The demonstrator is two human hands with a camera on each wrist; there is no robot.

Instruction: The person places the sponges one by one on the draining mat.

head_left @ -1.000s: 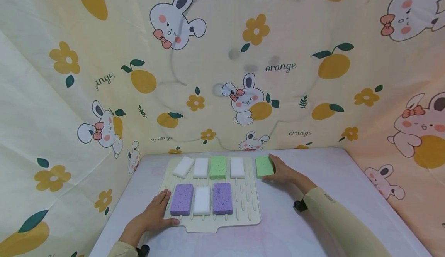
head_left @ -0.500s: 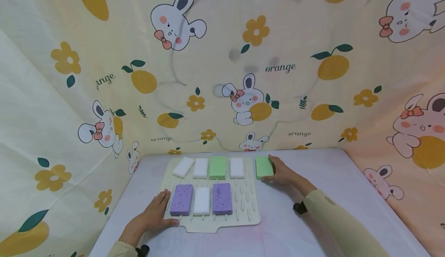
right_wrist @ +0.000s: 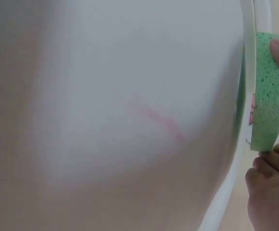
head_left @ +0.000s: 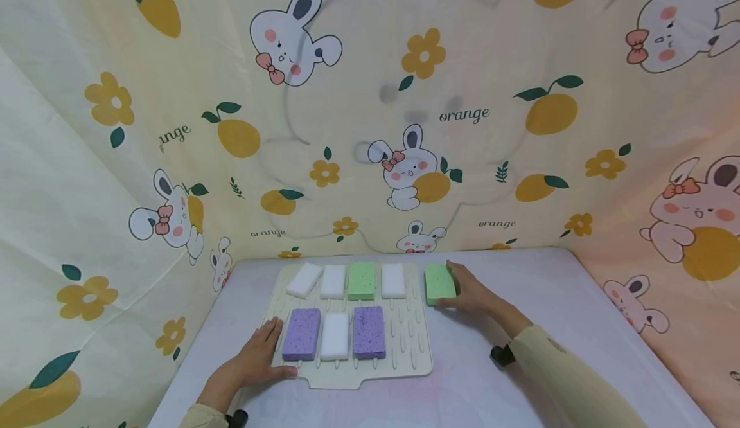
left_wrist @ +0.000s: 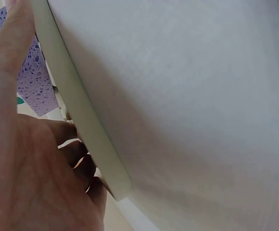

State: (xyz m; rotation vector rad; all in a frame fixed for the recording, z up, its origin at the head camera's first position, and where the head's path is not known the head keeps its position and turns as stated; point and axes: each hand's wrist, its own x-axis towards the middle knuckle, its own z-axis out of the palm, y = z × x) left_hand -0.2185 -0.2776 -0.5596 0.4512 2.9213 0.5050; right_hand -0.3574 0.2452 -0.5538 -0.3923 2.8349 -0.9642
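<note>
At the back of the table, just right of the cream drying mat (head_left: 405, 364), my right hand (head_left: 471, 291) pinches a green sponge (head_left: 437, 285) between thumb and fingers. The right wrist view shows this sponge's porous face (right_wrist: 269, 96), with the thumb at one end and the fingers at the other. My left hand (head_left: 254, 357) rests against the mat's front left corner, fingers along its left edge (left_wrist: 76, 106) and thumb on the front. Beside those fingers lies a purple sponge (head_left: 301, 334). On the mat are another purple sponge (head_left: 369, 331), another green sponge (head_left: 361, 280) and several white sponges (head_left: 335, 336).
The ridged right part of the mat (head_left: 410, 338) is bare. Around it spreads a white tabletop (head_left: 491, 389) with a faint pink stain. A printed curtain (head_left: 347, 94) with rabbits and oranges stands behind the table and along both sides.
The view has tilted very slightly. Both hands keep the same places, and the green sponge stays in my right fingers.
</note>
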